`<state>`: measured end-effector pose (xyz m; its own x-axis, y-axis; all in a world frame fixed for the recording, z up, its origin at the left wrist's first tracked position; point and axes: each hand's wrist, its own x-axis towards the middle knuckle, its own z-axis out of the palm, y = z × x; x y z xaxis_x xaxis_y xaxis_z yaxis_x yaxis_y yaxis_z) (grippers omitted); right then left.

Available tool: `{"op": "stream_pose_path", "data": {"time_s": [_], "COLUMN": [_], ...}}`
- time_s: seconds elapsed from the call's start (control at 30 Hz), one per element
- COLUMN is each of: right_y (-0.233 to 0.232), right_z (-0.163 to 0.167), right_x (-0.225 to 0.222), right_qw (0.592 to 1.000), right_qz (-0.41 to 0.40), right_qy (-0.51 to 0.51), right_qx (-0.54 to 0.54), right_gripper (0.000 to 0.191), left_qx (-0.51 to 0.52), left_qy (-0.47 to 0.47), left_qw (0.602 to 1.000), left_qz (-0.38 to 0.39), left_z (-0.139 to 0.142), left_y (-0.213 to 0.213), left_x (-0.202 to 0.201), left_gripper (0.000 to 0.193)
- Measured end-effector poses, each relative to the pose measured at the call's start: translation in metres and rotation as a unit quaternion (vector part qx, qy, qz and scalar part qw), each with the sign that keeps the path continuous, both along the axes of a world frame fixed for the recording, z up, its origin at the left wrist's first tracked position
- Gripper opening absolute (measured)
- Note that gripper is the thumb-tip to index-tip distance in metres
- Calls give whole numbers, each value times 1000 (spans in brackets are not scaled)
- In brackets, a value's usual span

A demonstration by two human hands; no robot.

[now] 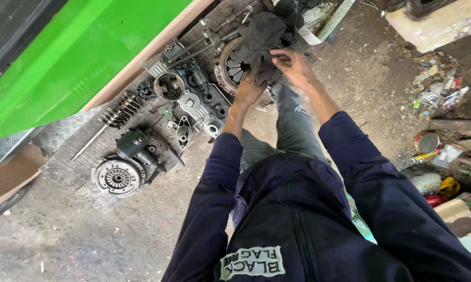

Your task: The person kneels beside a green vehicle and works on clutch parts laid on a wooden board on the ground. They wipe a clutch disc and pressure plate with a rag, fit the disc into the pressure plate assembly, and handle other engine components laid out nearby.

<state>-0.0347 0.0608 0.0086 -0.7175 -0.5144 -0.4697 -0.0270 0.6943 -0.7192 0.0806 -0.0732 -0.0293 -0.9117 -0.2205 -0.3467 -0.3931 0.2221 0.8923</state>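
Note:
My left hand (248,90) and my right hand (294,66) both grip a dark grey rag (266,39) held over a round metal clutch pressure plate (230,65). The rag covers the plate's right half. The plate lies on a ribbed metal sheet (84,125) at the foot of a green vehicle panel (84,52). My dark blue jacket sleeves fill the lower part of the view.
Engine parts lie on the sheet: a piston (169,85), a gear shaft (118,112), a clutch disc (117,177), a grey housing (204,102) and a dark block (138,146). Litter and cans (427,142) lie on the dirt at right.

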Motion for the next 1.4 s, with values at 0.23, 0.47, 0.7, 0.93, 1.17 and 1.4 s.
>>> {"op": "stream_pose_path", "data": {"time_s": [0.23,0.47,0.7,0.93,1.17,1.4], "right_y": [2,13,34,52,75,87], "right_z": [15,10,2,-8,-48,-70], "right_x": [16,15,7,-33,-81,-136], "right_qw": [997,992,994,986,961,959], "right_qz": [22,51,28,104,159,192], "right_qy": [40,110,104,72,208,146], "right_qx": [63,37,27,-111,-86,-151], "right_gripper": [35,30,27,45,98,56], "left_qx": [20,3,-77,-63,-95,-181], "left_qy": [23,27,29,72,57,64], "left_qw": [999,1000,992,975,976,950], "left_qz": [-22,1,100,200,185,247], "left_z": [5,0,-5,-3,25,10], "left_y": [-4,7,37,45,71,105], "left_x": [9,10,-12,-46,-78,-92], "left_gripper": [91,90,86,31,32,60]}}
